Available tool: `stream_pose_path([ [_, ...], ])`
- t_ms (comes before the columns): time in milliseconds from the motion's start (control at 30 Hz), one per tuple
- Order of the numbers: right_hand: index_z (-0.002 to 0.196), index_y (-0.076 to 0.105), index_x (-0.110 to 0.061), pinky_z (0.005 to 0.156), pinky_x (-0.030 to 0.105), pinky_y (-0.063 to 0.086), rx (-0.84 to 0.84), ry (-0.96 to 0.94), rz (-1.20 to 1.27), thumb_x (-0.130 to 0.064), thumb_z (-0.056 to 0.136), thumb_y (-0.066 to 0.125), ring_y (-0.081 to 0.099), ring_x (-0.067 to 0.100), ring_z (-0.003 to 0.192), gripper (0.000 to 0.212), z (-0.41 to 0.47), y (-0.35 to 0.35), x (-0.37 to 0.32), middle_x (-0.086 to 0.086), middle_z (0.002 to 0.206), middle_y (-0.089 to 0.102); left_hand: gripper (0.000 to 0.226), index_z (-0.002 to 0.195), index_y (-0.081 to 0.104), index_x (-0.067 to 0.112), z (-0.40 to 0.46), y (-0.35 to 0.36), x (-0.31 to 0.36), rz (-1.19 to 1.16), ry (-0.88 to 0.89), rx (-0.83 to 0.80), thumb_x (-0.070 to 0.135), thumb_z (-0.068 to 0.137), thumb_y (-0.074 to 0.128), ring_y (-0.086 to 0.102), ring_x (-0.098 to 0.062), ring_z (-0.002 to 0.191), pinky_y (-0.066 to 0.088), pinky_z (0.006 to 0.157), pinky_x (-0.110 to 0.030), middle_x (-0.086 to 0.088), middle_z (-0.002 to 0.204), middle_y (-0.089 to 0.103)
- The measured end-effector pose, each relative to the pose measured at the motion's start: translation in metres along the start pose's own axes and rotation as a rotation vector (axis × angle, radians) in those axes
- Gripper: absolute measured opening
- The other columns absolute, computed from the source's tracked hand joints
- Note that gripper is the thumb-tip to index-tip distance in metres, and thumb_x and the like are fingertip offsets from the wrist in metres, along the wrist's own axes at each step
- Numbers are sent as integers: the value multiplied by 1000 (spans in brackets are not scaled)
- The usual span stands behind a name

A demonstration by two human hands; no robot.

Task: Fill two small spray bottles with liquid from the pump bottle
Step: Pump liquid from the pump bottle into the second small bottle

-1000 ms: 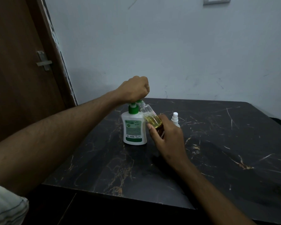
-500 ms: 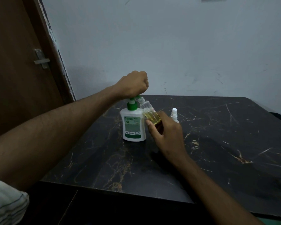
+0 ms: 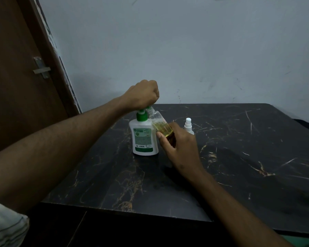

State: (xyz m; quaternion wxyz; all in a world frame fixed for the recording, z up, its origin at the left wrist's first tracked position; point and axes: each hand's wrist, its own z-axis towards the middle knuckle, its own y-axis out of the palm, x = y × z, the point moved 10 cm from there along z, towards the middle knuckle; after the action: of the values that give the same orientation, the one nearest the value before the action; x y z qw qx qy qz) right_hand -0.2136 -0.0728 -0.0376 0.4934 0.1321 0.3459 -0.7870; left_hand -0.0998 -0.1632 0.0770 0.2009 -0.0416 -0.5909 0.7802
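Note:
A white pump bottle (image 3: pixel 144 139) with a green pump stands upright on the black marble table (image 3: pixel 239 157). My left hand (image 3: pixel 143 94) is a closed fist on top of the pump head. My right hand (image 3: pixel 180 147) holds a small clear spray bottle (image 3: pixel 161 124), uncapped and tilted with its open neck under the pump spout. Yellow liquid fills roughly its lower half. A second small spray bottle (image 3: pixel 188 126) with a white spray cap stands just behind my right hand.
A brown door (image 3: pixel 20 77) with a metal latch (image 3: pixel 41 68) is at the left. A pale wall (image 3: pixel 185 50) runs behind the table. The table's front edge (image 3: pixel 125 210) is near me.
The hands and bottles keep nearly the same pose; the view has shifted slightly. The liquid level in the held bottle looks much the same.

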Motion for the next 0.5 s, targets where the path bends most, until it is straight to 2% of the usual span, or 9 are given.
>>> stream_pose_path([
  [167, 101, 62, -21, 60, 17, 47, 0, -4, 4, -52, 101, 54, 59, 3, 73, 32, 1, 1, -1, -10, 83, 63, 23, 54, 39, 9, 3, -12, -4, 13, -30, 53, -2, 72, 48, 32, -15, 52, 30, 54, -30, 7, 53, 36],
  [267, 100, 62, -21, 60, 17, 47, 6, -9, 8, -51, 101, 55, 59, 4, 72, 31, 1, 0, -1, -10, 83, 63, 26, 52, 34, 18, 3, -10, -4, -6, -30, 42, 2, 69, 45, 30, -15, 51, 28, 54, -30, 6, 52, 35],
  [400, 98, 61, -21, 60, 12, 43, 14, -11, 1, -50, 101, 56, 58, 2, 72, 30, 0, -1, -1, -10, 83, 63, 16, 51, 32, 16, -2, -2, -2, -9, -10, 11, 7, 60, 42, 28, -17, 50, 27, 53, -31, 5, 48, 33],
  [500, 100, 62, -22, 61, 12, 44, 15, -10, 6, -51, 101, 55, 59, 2, 73, 30, 1, -1, -1, -11, 83, 63, 29, 50, 34, 19, 0, -10, 0, 7, -16, 41, 1, 68, 47, 29, -17, 51, 27, 53, -29, 7, 48, 34],
])
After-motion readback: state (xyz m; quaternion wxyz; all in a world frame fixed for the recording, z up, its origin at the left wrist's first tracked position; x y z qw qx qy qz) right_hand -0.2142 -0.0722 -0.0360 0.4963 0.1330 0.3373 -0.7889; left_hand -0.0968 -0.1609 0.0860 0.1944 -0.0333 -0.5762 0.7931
